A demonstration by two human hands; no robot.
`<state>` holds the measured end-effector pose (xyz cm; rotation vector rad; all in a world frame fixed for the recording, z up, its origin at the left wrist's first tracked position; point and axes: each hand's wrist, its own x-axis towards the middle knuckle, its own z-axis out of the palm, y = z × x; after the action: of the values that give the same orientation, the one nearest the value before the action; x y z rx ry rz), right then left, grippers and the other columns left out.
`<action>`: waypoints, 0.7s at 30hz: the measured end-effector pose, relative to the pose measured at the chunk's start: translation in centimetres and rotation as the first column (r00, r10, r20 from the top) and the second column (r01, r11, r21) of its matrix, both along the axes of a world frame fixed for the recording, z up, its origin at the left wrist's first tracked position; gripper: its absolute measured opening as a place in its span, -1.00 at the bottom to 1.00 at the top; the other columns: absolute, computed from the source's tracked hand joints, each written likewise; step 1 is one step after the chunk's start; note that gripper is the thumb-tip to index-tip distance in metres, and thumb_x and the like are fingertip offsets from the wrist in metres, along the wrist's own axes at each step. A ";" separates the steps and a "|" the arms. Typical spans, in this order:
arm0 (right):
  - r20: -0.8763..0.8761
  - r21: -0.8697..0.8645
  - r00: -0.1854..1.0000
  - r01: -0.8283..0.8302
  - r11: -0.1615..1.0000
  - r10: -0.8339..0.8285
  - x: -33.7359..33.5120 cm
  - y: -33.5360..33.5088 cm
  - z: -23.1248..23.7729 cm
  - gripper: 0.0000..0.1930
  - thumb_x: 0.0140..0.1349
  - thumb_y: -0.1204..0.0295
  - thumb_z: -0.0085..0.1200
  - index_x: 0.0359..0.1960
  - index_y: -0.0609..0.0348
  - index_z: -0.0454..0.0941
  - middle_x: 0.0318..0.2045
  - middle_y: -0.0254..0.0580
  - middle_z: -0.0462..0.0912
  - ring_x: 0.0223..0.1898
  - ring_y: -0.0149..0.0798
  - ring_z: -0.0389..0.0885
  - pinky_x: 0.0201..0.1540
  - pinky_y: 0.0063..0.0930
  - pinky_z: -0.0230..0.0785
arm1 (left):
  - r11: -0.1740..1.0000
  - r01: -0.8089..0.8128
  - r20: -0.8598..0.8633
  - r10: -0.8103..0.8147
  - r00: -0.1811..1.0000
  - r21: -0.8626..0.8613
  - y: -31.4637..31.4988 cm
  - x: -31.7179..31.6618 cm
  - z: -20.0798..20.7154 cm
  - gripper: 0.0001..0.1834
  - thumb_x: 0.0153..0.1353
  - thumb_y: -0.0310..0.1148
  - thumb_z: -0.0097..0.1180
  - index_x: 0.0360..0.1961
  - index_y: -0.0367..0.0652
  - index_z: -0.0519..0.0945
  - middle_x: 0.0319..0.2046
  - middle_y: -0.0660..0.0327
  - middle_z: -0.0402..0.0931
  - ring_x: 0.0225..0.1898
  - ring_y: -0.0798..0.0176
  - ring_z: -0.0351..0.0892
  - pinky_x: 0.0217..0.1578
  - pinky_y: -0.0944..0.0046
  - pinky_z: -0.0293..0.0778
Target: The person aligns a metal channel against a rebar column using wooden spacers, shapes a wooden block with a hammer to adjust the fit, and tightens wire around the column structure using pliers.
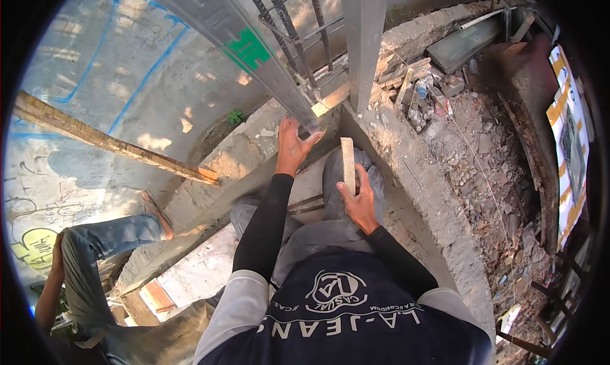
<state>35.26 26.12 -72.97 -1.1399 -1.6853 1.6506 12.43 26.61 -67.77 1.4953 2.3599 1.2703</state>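
Observation:
My right hand (pixel 361 203) is closed around a short, pale wooden stick (pixel 348 165), held upright above my knee. My left hand (pixel 293 146) reaches to the lower end of a grey metal panel (pixel 219 31) with a green mark. Its thumb is spread from the fingers, and the fingertips seem to touch the panel's edge. Right of that panel rises a second grey upright panel (pixel 363 44). A small wood strip (pixel 333 100) lies across between their bases. Steel reinforcing bars (pixel 284 19) stand behind, between the two panels.
Concrete beams (pixel 419 181) meet in a corner before me. Rubble (pixel 473 168) covers the ground at right. From the left a long wooden pole (pixel 114 139) slants onto the beam. Another person's bent leg (pixel 121 235) and sandalled foot (pixel 157 214) are at lower left.

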 end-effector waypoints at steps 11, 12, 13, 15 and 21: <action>0.088 0.103 0.960 -0.273 0.956 0.265 -0.1 2.3 6.7 -0.53 0.40 0.43 -0.07 0.30 0.37 0.26 -0.30 -0.16 0.63 -0.34 -0.38 0.58 -0.25 -0.42 0.45 | 0.997 -0.077 0.064 0.077 0.995 0.004 -0.9 -1.9 -2.2 -0.40 -0.16 -0.25 0.54 -0.07 -0.30 0.61 -0.19 -0.01 0.56 -0.03 -0.11 0.48 0.14 -0.04 0.36; 0.103 0.276 0.965 -0.262 0.925 0.242 -0.6 2.5 7.1 -0.53 0.40 0.41 -0.04 0.29 0.33 0.29 -0.20 -0.05 0.64 -0.23 -0.25 0.63 -0.13 -0.34 0.46 | 0.998 -0.057 0.012 0.056 0.998 0.039 -0.9 -2.1 -2.5 -0.41 -0.14 -0.25 0.53 -0.07 -0.29 0.61 -0.17 -0.02 0.57 -0.01 -0.12 0.48 0.20 -0.06 0.32; 0.111 0.440 0.970 -0.242 0.865 0.215 -1.2 2.6 7.6 -0.54 0.40 0.38 -0.01 0.28 0.29 0.32 -0.10 0.06 0.64 -0.11 -0.11 0.67 -0.01 -0.27 0.47 | 0.997 -0.029 -0.041 0.032 0.999 0.072 -0.7 -2.3 -2.8 -0.42 -0.13 -0.26 0.51 -0.06 -0.27 0.61 -0.15 -0.03 0.58 0.00 -0.12 0.48 0.26 -0.08 0.29; 0.158 0.434 0.964 -0.264 0.861 0.216 -2.6 2.2 10.0 -0.55 0.43 0.34 0.02 0.29 0.27 0.34 0.02 0.10 0.60 0.05 -0.03 0.62 0.15 -0.20 0.39 | 0.998 -0.051 0.034 0.050 0.998 0.028 -1.4 -2.3 -3.0 -0.44 -0.07 -0.28 0.47 -0.02 -0.25 0.60 -0.07 -0.03 0.60 0.07 -0.13 0.48 0.36 -0.13 0.19; 0.214 0.394 0.948 -0.305 0.867 0.237 -5.5 2.6 11.3 -0.62 0.37 0.43 0.12 0.17 0.26 0.46 -0.09 0.00 0.63 0.03 -0.06 0.56 0.13 -0.20 0.36 | 0.980 0.053 0.011 -0.056 0.998 0.193 -5.4 -2.5 0.2 -0.34 -0.01 -0.33 0.42 0.16 -0.26 0.50 0.17 -0.02 0.50 0.23 -0.16 0.44 0.41 -0.17 0.10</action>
<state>29.78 28.70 -61.68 -0.8639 -2.2583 1.2679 9.89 21.19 -67.57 1.5814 2.2241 1.5290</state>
